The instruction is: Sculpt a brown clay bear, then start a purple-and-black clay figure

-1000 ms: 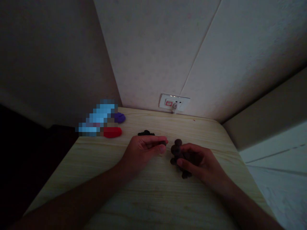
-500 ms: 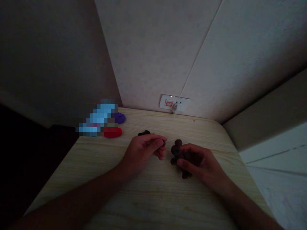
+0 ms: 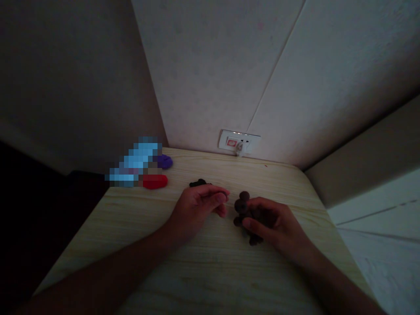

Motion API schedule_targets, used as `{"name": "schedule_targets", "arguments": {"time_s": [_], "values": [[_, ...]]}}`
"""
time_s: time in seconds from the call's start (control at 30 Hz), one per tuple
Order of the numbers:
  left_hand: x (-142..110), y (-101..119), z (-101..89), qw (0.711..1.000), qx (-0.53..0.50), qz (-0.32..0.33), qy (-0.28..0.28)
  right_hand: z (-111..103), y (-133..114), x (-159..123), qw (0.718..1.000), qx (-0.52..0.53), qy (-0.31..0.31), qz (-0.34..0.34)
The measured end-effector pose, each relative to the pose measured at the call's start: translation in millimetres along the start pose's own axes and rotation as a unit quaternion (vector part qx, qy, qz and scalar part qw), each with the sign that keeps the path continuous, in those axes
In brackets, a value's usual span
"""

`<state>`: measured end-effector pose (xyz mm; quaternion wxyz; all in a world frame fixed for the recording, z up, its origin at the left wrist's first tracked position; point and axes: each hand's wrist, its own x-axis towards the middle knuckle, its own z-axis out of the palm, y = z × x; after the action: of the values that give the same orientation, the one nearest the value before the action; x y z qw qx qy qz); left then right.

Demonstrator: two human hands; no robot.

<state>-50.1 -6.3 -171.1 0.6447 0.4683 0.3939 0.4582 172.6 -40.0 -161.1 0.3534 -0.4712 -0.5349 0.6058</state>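
On the pale wood-grain tabletop (image 3: 210, 271), a pixelated light-blue item (image 3: 139, 157) lies at the far left corner, beside a rounded purple lump (image 3: 165, 162) and an elongated red lump (image 3: 155, 181). Above the far edge, the patterned pale wall (image 3: 213, 65) carries a white rectangular socket plate (image 3: 252, 143) with a red-marked switch (image 3: 232, 142) and a translucent plug (image 3: 239, 148).

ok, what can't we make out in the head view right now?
All head view:
Piece: mostly hidden by the left hand; shape unclear.
Figure: partly behind the right hand.
Black lump: near side behind the left hand.
Blue item: pixelated, can't identify.
Speck: too small.
Right forearm: cut off by bottom edge.
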Motion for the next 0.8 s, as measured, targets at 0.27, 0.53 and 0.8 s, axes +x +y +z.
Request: {"name": "schedule_targets", "arguments": {"time_s": [0.27, 0.53, 0.8], "values": [[0.3, -2.5, -2.3, 0.999, -0.01, -0.007, 0.048, -0.1, 0.3, 0.9, 1.0, -0.01, -0.001, -0.027], [-2.9, 2.0, 0.2, 0.999, -0.004, -0.016, 0.036, 0.2, -0.3, 1.3, 1.0, -0.011, 0.002, -0.018], [-1.9, 2.3, 2.2, 0.999, -0.033, -0.008, 0.013, 0.0, 0.3, 0.1, 1.0, -0.013, 0.0, -0.029]]}}
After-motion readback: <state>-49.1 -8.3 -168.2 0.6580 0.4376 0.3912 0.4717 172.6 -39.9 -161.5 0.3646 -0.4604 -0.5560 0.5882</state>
